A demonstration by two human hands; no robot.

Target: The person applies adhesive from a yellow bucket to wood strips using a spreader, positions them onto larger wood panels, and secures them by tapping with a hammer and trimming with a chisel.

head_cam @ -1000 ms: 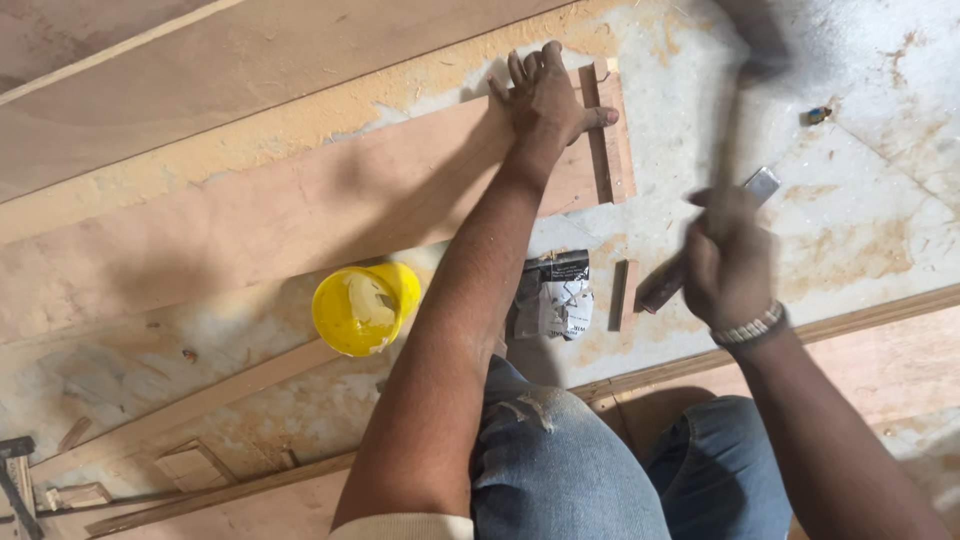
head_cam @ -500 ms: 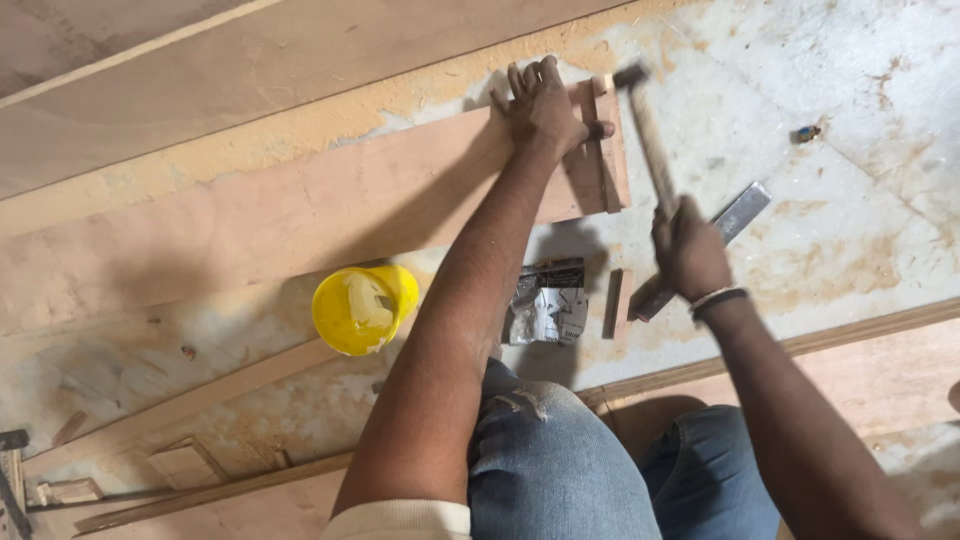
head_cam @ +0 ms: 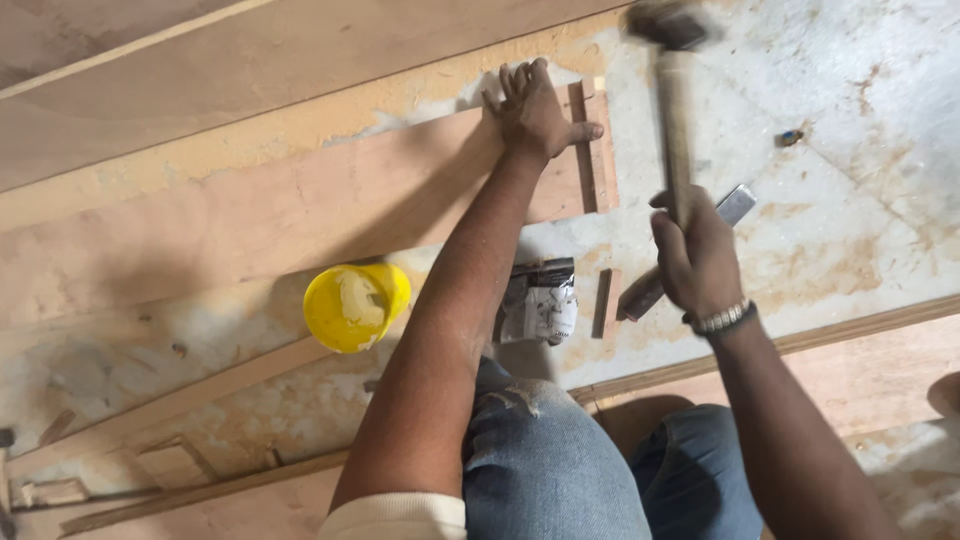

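Hammer (head_cam: 676, 90) stood raised above the right hand (head_cam: 697, 255), its wooden handle gripped in a closed fist and its dark head blurred near the top edge, beyond the knuckles. The right wrist, ringed by a beaded bracelet (head_cam: 722, 318), was bent upward, with the forearm running back toward the knee. Left of that fist, the left hand (head_cam: 537, 108) lay open and flat, fingers spread, pressing on a plank (head_cam: 300, 210) at the end of a straight, outstretched arm. Just right of its thumb, a narrow wood strip (head_cam: 588, 150) sat upright across the plank's end. Behind the right fist a flat metal tool (head_cam: 735, 205) rested on the stained floor (head_cam: 850, 170). Beside the left forearm lay a crumpled packet (head_cam: 540, 300), and on its other side a yellow tub (head_cam: 355, 305).
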